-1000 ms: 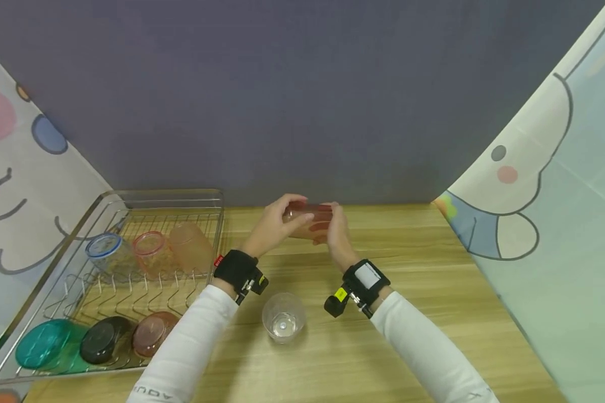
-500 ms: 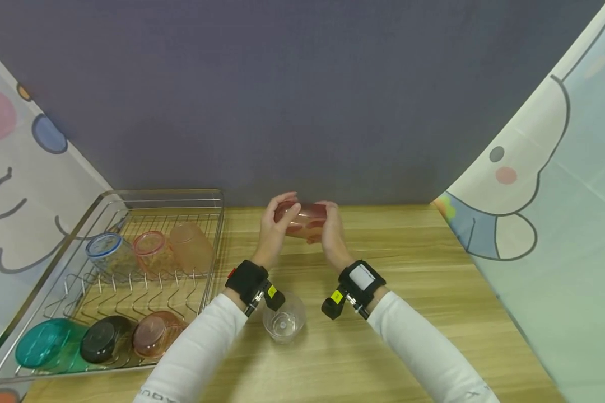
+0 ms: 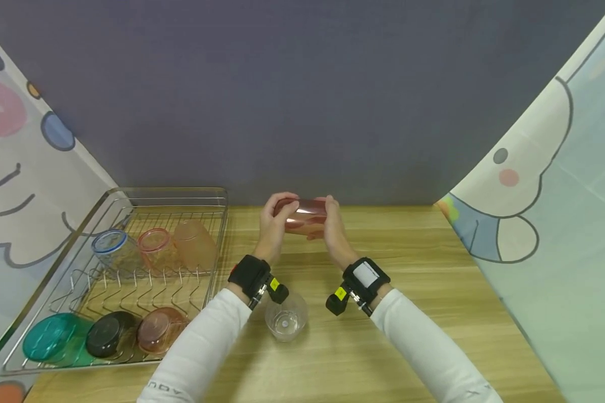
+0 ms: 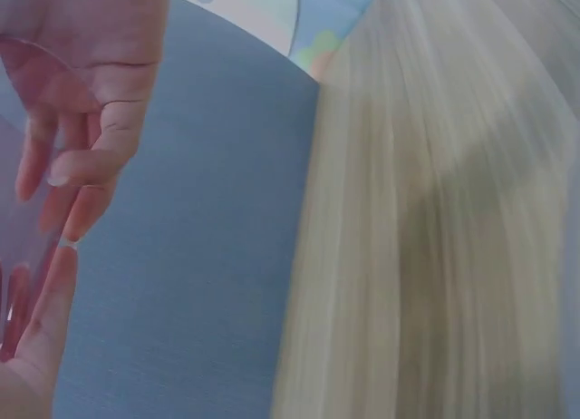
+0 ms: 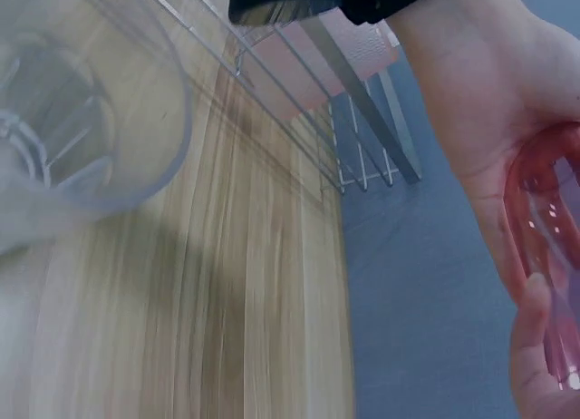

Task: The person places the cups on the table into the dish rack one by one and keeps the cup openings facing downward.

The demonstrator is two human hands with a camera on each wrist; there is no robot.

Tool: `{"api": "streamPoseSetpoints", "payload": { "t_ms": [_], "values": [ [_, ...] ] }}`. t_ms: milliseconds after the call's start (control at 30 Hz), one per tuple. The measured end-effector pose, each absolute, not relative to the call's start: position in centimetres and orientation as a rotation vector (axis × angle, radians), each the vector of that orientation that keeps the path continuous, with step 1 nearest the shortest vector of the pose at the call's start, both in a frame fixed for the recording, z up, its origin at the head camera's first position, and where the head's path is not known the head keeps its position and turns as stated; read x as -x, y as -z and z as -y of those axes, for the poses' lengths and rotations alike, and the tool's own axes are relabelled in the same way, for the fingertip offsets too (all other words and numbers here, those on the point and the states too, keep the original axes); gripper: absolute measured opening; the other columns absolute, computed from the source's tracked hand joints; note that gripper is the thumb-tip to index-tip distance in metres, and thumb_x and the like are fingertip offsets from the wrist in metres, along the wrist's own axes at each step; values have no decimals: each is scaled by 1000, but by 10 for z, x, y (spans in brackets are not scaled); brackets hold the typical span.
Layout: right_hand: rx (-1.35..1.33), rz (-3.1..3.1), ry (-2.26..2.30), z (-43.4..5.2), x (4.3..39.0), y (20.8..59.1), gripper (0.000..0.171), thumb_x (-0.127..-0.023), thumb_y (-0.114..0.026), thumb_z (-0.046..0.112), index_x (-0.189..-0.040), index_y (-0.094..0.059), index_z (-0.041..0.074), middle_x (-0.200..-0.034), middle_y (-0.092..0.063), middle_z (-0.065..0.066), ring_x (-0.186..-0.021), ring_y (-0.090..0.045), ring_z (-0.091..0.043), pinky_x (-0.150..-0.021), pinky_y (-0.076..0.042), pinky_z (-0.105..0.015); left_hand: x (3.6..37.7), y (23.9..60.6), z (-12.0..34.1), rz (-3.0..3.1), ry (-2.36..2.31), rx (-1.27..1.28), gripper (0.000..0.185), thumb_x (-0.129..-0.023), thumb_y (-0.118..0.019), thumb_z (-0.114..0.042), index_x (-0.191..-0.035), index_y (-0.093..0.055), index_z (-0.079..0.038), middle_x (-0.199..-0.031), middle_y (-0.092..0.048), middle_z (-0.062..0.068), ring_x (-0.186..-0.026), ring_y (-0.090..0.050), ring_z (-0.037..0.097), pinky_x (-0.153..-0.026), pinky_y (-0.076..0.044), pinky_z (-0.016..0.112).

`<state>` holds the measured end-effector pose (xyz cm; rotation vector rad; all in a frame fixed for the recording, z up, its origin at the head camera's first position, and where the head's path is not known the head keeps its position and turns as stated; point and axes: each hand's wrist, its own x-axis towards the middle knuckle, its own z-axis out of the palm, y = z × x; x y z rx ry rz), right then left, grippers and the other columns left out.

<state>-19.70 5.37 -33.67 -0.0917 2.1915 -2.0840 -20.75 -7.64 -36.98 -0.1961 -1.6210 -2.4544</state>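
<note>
A see-through reddish cup (image 3: 306, 217) lies sideways between the two hands, above the far part of the table in the head view. My left hand (image 3: 272, 226) grips its left end, thumb over the near side and fingers round the back. At the other end my right hand (image 3: 335, 232) holds it, thumb on top and fingertips showing beneath. The right wrist view shows the cup's shiny red wall (image 5: 535, 201) against the left palm. An upright clear glass (image 3: 286, 322) stands on the table nearer the body, partly overlapped by the left wrist camera.
A wire rack (image 3: 176, 190) on the left bears several upturned or leaning cups: blue-rimmed (image 3: 116, 257), red-rimmed (image 3: 157, 253), peach (image 3: 196, 246), teal (image 3: 52, 337), dark grey (image 3: 111, 334) and brownish pink (image 3: 160, 330). A grey wall (image 3: 302, 101) rises behind the wooden table (image 3: 433, 291).
The left hand and wrist have shifted right and turned more upright, re-gripping the cup's end. The cup has rotated and lies more level. The right hand stays nearly in place.
</note>
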Motion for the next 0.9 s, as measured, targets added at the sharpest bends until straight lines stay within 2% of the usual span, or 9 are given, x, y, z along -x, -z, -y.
{"api": "streamPoseSetpoints", "payload": {
  "t_ms": [100,267,367,533,633,733,900],
  "values": [
    [76,-2209,2026,-57,198,337,54,-100,-12,46,-133,-32,8,-124,-48,-16,-103,-54,-29,-71,-52,-33,207,371,80,1622,2439,170,24,-88,-60,-14,-108,-57,-2,-103,-59,1,-93,-56,14,-69,-58,39],
    [6,-2298,1999,-68,211,346,52,-100,-17,43,-132,-32,5,-125,-46,-20,-98,-52,-26,-70,-50,-29,209,367,92,1617,2421,89,24,-89,-58,-15,-109,-56,-2,-100,-57,-1,-90,-56,13,-67,-58,39],
    [-2,-2327,1995,-75,213,347,50,-100,-19,42,-131,-33,5,-126,-45,-20,-99,-52,-27,-76,-51,-35,211,363,99,1619,2398,76,25,-90,-59,-17,-110,-55,-3,-100,-57,-2,-91,-55,12,-69,-58,35],
    [6,-2329,1986,-78,214,346,49,-101,-21,42,-132,-34,7,-127,-44,-20,-102,-53,-30,-86,-48,-47,211,360,105,1628,2406,65,30,-90,-60,-18,-113,-54,0,-99,-56,-3,-92,-54,11,-72,-58,38],
    [17,-2332,1968,-77,213,346,49,-101,-23,41,-133,-34,6,-127,-46,-20,-105,-53,-34,-88,-47,-49,211,358,108,1683,2407,68,33,-89,-61,-19,-115,-54,-1,-100,-57,-3,-93,-55,11,-70,-58,39],
    [35,-2339,1940,-76,212,346,48,-101,-23,41,-133,-34,8,-127,-47,-18,-106,-53,-33,-86,-48,-47,212,357,112,1782,2339,115,36,-88,-63,-23,-119,-53,-6,-103,-56,-3,-93,-55,11,-71,-57,35],
    [79,-2357,1912,-73,211,346,49,-101,-23,41,-135,-33,8,-127,-47,-17,-106,-54,-33,-84,-48,-44,215,349,123,1851,2156,160,35,-87,-64,-25,-118,-55,-9,-97,-57,-4,-80,-52,10,-65,-56,31]
  ]
}}
